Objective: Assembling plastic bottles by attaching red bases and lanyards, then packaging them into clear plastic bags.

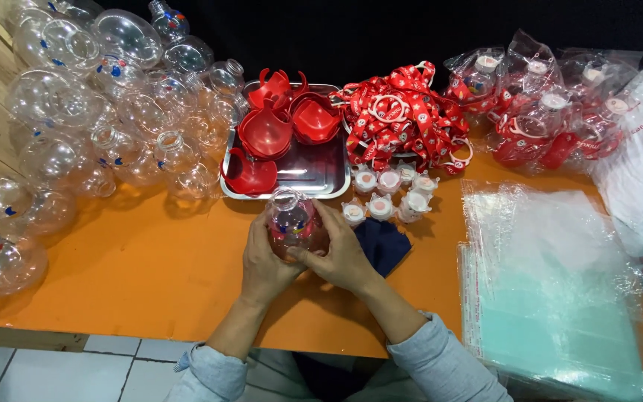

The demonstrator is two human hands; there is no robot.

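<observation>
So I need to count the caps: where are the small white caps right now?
In the head view, the white caps cluster on the orange table, right of the metal tray, below the red lanyards.

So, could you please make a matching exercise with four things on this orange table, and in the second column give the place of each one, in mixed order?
Things:
1. clear round bottle
2. red cup-shaped parts
3. stack of clear plastic bags
4. small white caps

Places:
A. on the metal tray
B. at the right side of the table
C. between the left hand and the right hand
D. on the table just right of the tray, below the red straps

Pairs: 1-C, 2-A, 3-B, 4-D
</observation>
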